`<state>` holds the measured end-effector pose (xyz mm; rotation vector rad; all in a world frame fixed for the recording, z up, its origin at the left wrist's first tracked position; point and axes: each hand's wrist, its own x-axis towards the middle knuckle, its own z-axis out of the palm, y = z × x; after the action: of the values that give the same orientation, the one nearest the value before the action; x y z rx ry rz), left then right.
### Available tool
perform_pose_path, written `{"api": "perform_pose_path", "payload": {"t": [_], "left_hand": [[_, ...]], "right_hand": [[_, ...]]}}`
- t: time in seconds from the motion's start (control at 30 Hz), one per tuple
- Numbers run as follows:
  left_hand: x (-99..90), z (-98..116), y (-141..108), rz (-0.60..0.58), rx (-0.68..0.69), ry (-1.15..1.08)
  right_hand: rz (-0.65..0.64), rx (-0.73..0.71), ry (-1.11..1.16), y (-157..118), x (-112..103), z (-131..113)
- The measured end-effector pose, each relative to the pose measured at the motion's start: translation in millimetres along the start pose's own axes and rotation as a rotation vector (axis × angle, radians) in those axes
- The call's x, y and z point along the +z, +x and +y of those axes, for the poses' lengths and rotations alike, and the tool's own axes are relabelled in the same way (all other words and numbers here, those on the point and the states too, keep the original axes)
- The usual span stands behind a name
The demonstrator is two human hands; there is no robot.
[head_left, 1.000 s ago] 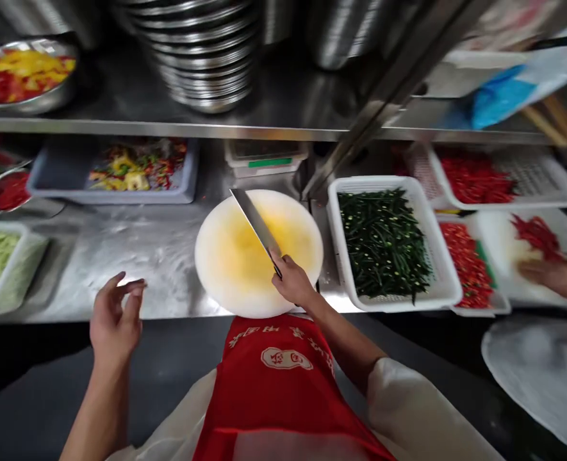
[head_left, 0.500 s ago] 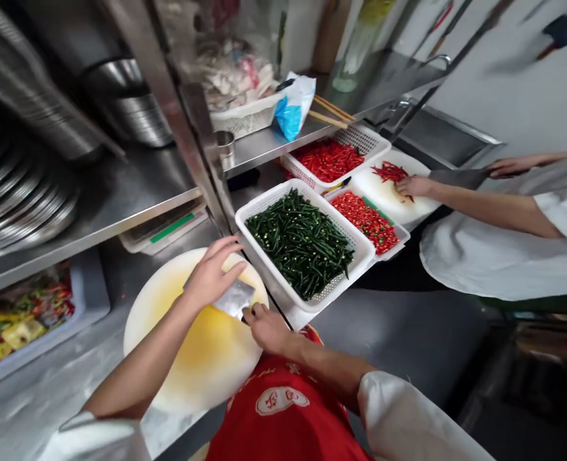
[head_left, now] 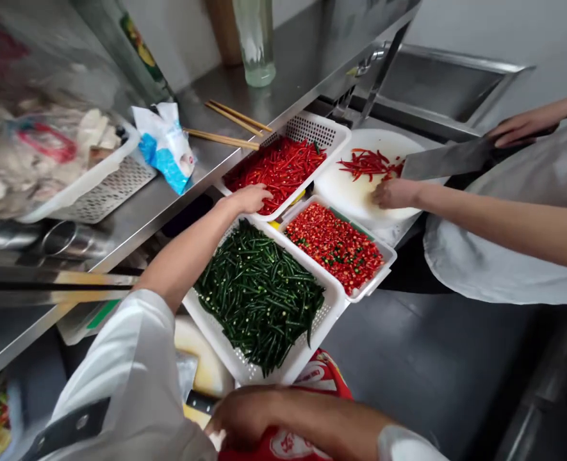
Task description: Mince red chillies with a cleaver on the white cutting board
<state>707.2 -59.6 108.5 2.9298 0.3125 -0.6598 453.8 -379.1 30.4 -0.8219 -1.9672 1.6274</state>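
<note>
We see the red chillies [head_left: 287,160], thin, long and bright, heaped loosely in a white perforated basket [head_left: 335,142] under the shelf edge. The left hand [head_left: 250,198] reaches over the near rim of this basket, its fingers bent downward at the chillies; we cannot tell whether they pinch any. The right hand [head_left: 242,416] is low, just beside the black handle of a knife [head_left: 201,402], whose blade lies over a pale cutting board [head_left: 209,358]; whether this hand grips the handle, we cannot tell. Dark green chillies [head_left: 259,294] fill the nearer basket, and chopped red pieces [head_left: 338,246] fill a tray beside it.

The metal shelf [head_left: 302,57] is grey and carries wooden chopsticks [head_left: 223,138] and a blue-and-white packet [head_left: 168,150]. Beyond, we see a steel sink [head_left: 437,96] and a pale wall. At the right a co-worker's hand holds a cleaver [head_left: 449,160].

The red apron bears a white emblem [head_left: 287,443] with red marks; we cannot read them, nor the packet's print.
</note>
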Motion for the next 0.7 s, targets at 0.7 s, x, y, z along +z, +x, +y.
{"api": "perform_pose_path", "payload": {"t": [0.7], "left_hand": [[38.4, 8, 87, -0.165, -0.191, 0.015]], "right_hand": [[0.106, -0.003, 0.276, -114, -75, 5]]}}
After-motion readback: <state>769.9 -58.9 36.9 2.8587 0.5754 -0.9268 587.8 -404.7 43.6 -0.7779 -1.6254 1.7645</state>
